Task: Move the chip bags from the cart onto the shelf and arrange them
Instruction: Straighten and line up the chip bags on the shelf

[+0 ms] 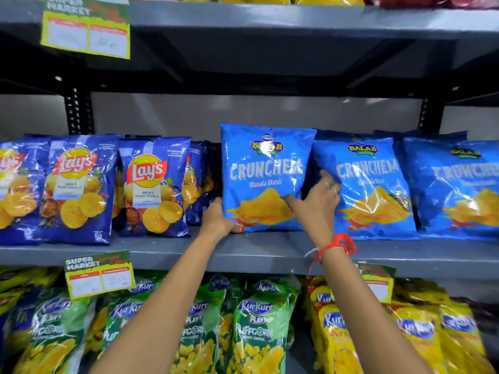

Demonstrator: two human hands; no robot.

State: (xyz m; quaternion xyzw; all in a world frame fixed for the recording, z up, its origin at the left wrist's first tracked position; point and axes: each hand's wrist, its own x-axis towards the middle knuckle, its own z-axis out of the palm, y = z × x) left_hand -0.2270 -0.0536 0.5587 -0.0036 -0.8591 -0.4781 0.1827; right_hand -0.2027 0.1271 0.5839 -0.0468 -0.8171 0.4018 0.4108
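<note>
A light blue Crunchem chip bag [266, 168] stands upright on the grey middle shelf [259, 253]. My left hand [219, 218] grips its lower left corner. My right hand [316, 205] presses against its lower right edge, fingers spread into the gap beside a second Crunchem bag [375, 190]. A third Crunchem bag [459, 190] stands further right. Dark blue Lay's bags [154, 190] line the left of the same shelf. The cart is out of view.
Green Kurkure Puffcorn bags [256, 327] and yellow Kurkure bags [421, 333] fill the lower shelf. Price tags [98, 275] hang from the shelf edges. The upper shelf [270, 16] overhangs the bags, with dark open room above them.
</note>
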